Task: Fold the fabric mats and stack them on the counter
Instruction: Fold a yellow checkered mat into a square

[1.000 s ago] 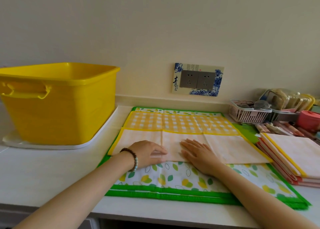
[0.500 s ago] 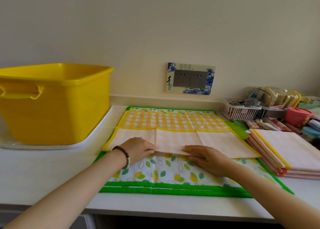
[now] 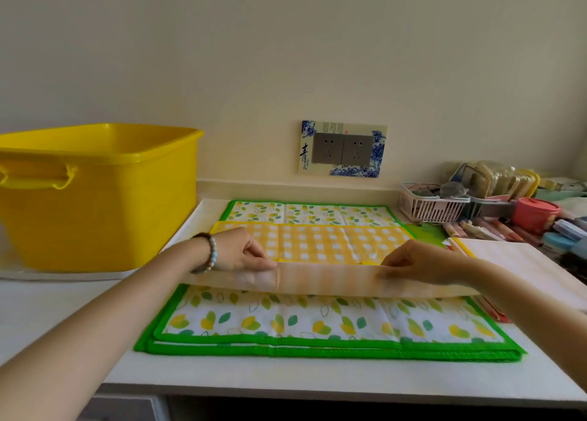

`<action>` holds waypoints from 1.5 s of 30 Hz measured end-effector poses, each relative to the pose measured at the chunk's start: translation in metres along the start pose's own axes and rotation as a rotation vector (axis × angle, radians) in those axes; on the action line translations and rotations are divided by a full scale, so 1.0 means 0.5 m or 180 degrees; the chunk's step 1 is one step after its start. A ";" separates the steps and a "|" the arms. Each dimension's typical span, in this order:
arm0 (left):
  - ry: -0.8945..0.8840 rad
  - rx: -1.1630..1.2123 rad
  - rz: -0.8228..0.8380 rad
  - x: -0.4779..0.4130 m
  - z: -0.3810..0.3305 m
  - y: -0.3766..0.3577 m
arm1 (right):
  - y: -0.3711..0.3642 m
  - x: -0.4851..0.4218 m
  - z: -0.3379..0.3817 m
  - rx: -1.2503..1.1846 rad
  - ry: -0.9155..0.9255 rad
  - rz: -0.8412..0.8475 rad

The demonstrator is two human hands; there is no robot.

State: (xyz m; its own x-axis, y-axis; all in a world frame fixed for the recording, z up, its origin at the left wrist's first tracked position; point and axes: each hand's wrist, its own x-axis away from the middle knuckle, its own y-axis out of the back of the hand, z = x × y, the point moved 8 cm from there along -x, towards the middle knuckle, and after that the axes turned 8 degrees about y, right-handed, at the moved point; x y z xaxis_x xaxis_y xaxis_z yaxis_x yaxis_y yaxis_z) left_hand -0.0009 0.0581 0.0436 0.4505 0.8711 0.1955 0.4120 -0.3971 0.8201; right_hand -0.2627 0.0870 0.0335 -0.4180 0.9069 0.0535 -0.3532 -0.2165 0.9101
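A yellow checked mat (image 3: 317, 244) lies on green-edged leaf-print mats (image 3: 317, 322) on the white counter (image 3: 63, 309). Its near part, pale striped underside showing (image 3: 327, 279), is lifted off the leaf print. My left hand (image 3: 244, 250), with a bead bracelet at the wrist, pinches that raised edge on the left. My right hand (image 3: 416, 263) pinches it on the right. A stack of folded mats (image 3: 521, 261) with a pale striped one on top sits to the right, partly behind my right forearm.
A big yellow tub (image 3: 95, 195) stands at the left on a white tray. A pink basket (image 3: 428, 206), a pink lidded pot (image 3: 533, 214) and other small items crowd the back right. A double wall socket (image 3: 343, 148) is behind the mats.
Both hands went from lying flat on the folded checked mat to pinching its near edge and lifting it up off the leaf-print mat.
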 end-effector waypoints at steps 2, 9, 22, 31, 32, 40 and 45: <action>0.0069 -0.0144 0.0147 0.002 -0.007 0.018 | 0.018 0.001 0.014 -0.0144 0.0055 0.0234; -0.0054 -0.0299 -0.0846 -0.042 -0.016 0.116 | 0.114 -0.041 0.025 -0.0117 0.0146 -0.0207; -0.0409 -0.1310 -0.1300 -0.138 -0.010 -0.023 | 0.073 -0.179 -0.104 -0.0120 -0.0428 -0.1361; -0.0107 -0.1300 -0.0830 -0.216 0.040 -0.074 | 0.015 -0.222 -0.182 0.0349 -0.0839 -0.1385; -0.0104 -0.1258 -0.0837 -0.221 0.042 -0.074 | 0.013 -0.225 -0.189 0.0392 -0.0873 -0.1386; 0.0077 -0.1141 -0.0770 -0.242 0.063 -0.092 | 0.020 -0.243 -0.188 0.0464 -0.0711 -0.1699; 0.0162 -0.0962 -0.0705 -0.252 0.077 -0.107 | -0.012 -0.249 -0.095 0.0409 -0.0365 -0.1682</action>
State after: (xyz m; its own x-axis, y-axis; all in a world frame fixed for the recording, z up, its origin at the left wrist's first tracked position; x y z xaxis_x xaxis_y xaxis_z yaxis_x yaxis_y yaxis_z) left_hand -0.0491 -0.0418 -0.0456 0.3337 0.9425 0.0157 0.2394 -0.1008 0.9657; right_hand -0.2481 -0.0420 0.0019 -0.1154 0.9152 -0.3862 -0.3824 0.3179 0.8676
